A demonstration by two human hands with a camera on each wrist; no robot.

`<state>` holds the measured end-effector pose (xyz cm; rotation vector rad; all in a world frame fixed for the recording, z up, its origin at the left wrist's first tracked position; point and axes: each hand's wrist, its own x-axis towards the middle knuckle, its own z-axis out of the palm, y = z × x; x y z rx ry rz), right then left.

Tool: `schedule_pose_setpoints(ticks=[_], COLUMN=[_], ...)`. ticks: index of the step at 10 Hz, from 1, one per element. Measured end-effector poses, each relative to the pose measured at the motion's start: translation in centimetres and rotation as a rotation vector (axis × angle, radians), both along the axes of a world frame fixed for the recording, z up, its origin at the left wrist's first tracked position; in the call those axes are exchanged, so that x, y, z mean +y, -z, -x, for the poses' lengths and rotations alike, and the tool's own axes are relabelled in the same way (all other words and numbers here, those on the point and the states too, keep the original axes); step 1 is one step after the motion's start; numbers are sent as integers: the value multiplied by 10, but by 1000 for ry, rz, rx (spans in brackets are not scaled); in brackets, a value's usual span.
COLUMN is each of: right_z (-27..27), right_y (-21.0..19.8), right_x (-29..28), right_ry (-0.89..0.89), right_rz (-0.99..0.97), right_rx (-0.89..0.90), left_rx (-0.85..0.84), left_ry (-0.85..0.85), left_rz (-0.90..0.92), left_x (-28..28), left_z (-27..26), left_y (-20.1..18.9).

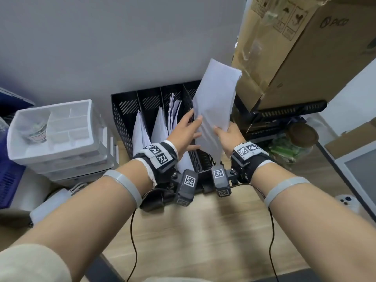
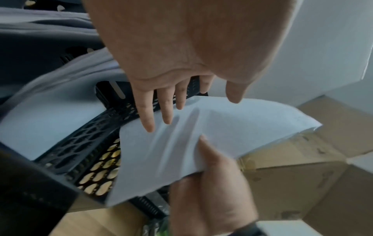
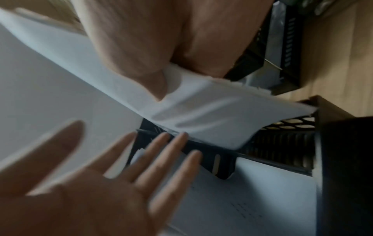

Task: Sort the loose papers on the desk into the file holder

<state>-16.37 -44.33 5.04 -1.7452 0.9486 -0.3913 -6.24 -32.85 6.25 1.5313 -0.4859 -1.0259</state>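
I am pinching a sheaf of papers [image 1: 215, 102] in my right hand [image 1: 230, 137], steering it over the rightmost slot of the black file holder [image 1: 122, 119]. My left hand [image 1: 187, 133] is lying flat and relaxed against the sheets. The floppy bottom edge could be snagging on a divider and crumpling.

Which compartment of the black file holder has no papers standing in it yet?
The rightmost compartment of the file holder is the one without standing papers; the right hand holds a sheaf over it. The other three each hold white sheets.
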Motion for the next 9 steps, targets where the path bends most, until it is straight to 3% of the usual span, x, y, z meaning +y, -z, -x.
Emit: schedule_pose_setpoints(ticks=[1,2,3,4,5,6,7,8,9], right_z=[-5,-10,-15,-14,-8,-2,3,8,11], right_y=[20,37,38,37,49,63,67,54,31], right_x=[4,8,11,14,16,16,11,12,14], right_ry=[-145,-230,-176,-129,-153,-231,-199,-168,-122], right_rz=[21,194,293,372,298,216,167,166,224], right_rx=[180,420,443,392,365,469,459,389,177], left_rx=[60,69,21,-54,-95,-107,-118,-115,-106], left_ry=[-33,-20,5,-10,-40,-54,-55,-83,-141], left_rz=[-4,-52,-83,-101,-99,-103,-95,-79,-42], left_x=[-7,-11,-14,-19,-22,-21,-18,-10,-4], left_z=[-9,-15,-16,-15,-14,-10,-9,-6,-7], left_y=[-10,-10,-4,2,8,10,12,9,9])
